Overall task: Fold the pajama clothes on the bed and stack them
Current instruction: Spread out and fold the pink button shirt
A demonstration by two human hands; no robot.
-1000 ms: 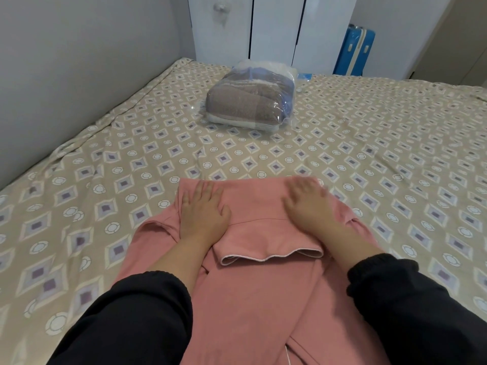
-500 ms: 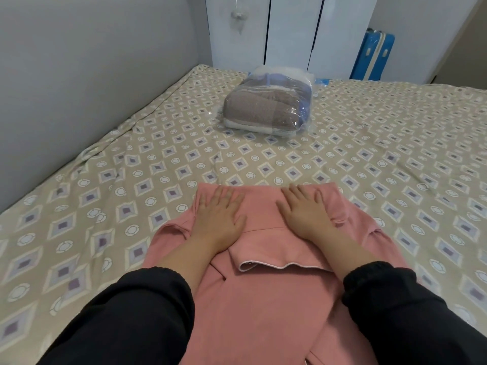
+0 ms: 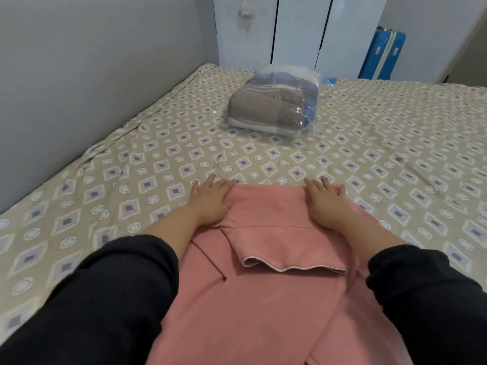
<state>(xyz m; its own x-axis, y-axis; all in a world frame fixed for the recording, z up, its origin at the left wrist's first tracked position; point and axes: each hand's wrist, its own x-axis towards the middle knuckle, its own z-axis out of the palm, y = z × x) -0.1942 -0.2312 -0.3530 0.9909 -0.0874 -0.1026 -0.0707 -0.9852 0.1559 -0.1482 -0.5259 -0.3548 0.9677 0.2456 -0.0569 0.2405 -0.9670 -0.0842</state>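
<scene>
Two hands lie flat on the far end of the pink pajama garment (image 3: 263, 299). The left hand (image 3: 210, 200) is at its far left corner and the right hand (image 3: 328, 202) at its far right. Each grip is open, fingers straight, pressing cloth and holding nothing. The garment lies spread on the bed (image 3: 158, 164), with a white-piped flap (image 3: 290, 248) turned back across its middle. This smoothing likely goes best with even pressure sweeping outward from the garment's middle, the far edge kept straight for the next fold.

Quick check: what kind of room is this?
Most likely a bedroom: a bed with a patterned sheet fills the view, white wardrobe doors stand behind it, and a blue suitcase stands beside them.
</scene>
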